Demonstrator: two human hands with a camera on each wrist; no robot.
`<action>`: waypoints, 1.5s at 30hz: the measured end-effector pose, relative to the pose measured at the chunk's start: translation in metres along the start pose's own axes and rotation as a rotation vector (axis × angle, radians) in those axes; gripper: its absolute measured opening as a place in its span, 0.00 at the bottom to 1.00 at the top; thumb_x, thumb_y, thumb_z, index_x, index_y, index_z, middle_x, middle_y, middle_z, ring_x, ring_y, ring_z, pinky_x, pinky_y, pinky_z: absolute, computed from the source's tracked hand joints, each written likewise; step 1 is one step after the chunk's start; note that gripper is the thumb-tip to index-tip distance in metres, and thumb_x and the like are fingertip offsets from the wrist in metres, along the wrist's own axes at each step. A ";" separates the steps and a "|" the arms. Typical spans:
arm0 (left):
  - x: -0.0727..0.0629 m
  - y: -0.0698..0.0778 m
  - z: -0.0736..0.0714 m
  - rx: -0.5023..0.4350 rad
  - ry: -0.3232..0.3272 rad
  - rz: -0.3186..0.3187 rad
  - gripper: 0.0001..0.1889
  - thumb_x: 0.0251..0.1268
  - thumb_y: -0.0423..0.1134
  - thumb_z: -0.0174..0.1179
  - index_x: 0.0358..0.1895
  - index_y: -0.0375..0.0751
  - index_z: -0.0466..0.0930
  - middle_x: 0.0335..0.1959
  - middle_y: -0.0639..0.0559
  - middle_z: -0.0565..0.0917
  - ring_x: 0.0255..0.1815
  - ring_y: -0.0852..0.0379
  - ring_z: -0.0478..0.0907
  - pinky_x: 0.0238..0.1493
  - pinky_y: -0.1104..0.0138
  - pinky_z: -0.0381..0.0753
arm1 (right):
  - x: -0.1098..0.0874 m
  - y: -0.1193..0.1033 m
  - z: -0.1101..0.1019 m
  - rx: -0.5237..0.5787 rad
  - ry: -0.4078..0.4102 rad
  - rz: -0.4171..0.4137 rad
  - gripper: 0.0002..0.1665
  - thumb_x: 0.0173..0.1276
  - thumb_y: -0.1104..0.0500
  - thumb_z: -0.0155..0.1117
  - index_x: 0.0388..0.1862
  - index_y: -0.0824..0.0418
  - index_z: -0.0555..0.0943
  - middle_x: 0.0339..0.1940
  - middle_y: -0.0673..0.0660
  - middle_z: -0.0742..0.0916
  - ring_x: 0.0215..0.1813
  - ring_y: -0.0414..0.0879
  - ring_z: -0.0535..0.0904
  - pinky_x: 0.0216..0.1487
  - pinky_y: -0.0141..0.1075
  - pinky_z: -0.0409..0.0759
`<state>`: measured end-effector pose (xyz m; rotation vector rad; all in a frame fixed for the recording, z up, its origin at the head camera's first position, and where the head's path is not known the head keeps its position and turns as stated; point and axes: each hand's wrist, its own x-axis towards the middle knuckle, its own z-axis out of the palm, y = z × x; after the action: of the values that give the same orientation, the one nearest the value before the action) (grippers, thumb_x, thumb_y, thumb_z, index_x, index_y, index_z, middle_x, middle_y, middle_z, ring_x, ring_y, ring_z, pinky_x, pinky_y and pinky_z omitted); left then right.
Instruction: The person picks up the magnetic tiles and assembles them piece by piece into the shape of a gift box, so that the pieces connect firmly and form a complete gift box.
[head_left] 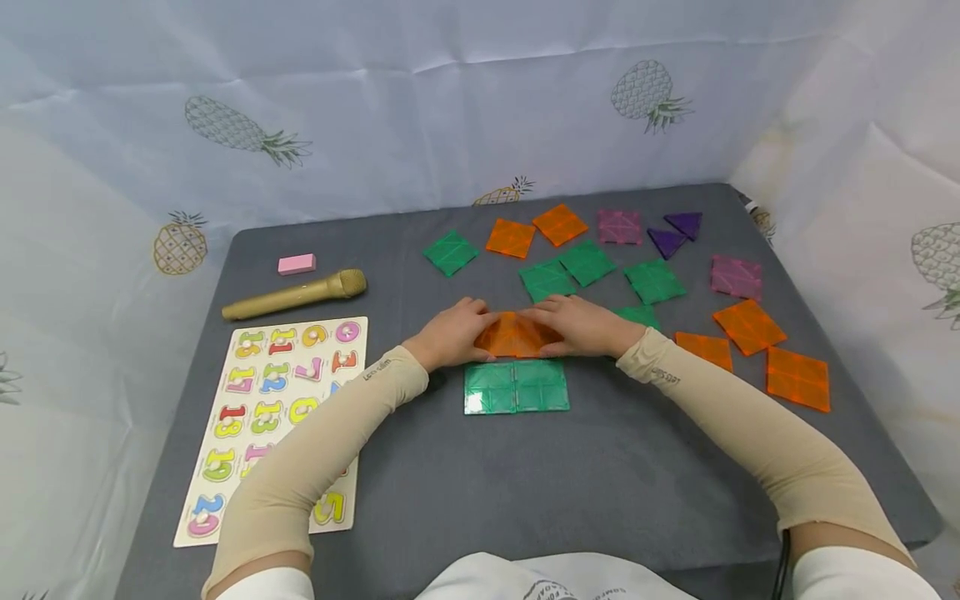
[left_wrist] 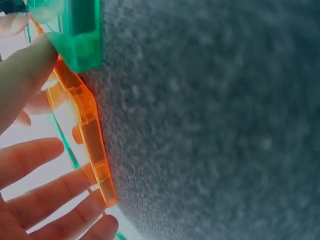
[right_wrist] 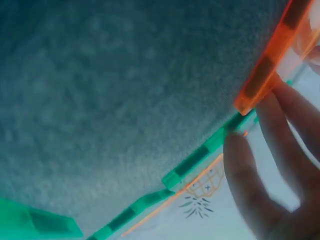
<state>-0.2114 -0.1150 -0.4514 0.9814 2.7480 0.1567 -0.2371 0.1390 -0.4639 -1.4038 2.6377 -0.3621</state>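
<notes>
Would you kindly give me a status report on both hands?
Left hand, right hand on orange tiles. Two green tiles along near side. Number puzzle under left forearm.

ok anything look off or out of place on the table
Nothing visible looks spilled or damaged. One mildly odd bit: loose tiles on the right lie askew at mixed angles, while the two green tiles in front sit neatly side by side.

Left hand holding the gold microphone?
No, the left hand is at the orange tiles, while the gold microphone lies apart on the gray tabletop.
</notes>
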 end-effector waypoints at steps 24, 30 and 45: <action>0.057 -0.080 -0.017 -0.085 0.091 -0.489 0.41 0.66 0.58 0.56 0.75 0.38 0.54 0.74 0.33 0.56 0.74 0.37 0.54 0.69 0.48 0.64 | 0.035 0.069 -0.040 0.000 -0.283 0.258 0.46 0.63 0.46 0.67 0.76 0.55 0.59 0.76 0.62 0.62 0.77 0.60 0.53 0.69 0.69 0.48; 0.064 -0.084 -0.022 -0.097 0.104 -0.486 0.38 0.66 0.56 0.57 0.73 0.37 0.59 0.66 0.33 0.67 0.64 0.37 0.65 0.64 0.48 0.69 | 0.030 0.069 -0.041 -0.030 -0.234 0.225 0.47 0.60 0.46 0.68 0.75 0.57 0.61 0.75 0.63 0.64 0.76 0.60 0.56 0.68 0.68 0.48; 0.036 -0.069 -0.022 -0.247 0.016 -0.084 0.39 0.60 0.49 0.66 0.72 0.39 0.63 0.70 0.38 0.67 0.70 0.40 0.61 0.72 0.52 0.58 | 0.034 0.048 -0.032 -0.050 -0.051 0.234 0.50 0.58 0.33 0.66 0.72 0.58 0.66 0.68 0.64 0.74 0.69 0.61 0.68 0.66 0.62 0.62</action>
<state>-0.2863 -0.1463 -0.4481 0.8004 2.6943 0.4787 -0.3015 0.1408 -0.4462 -1.0835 2.7466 -0.2311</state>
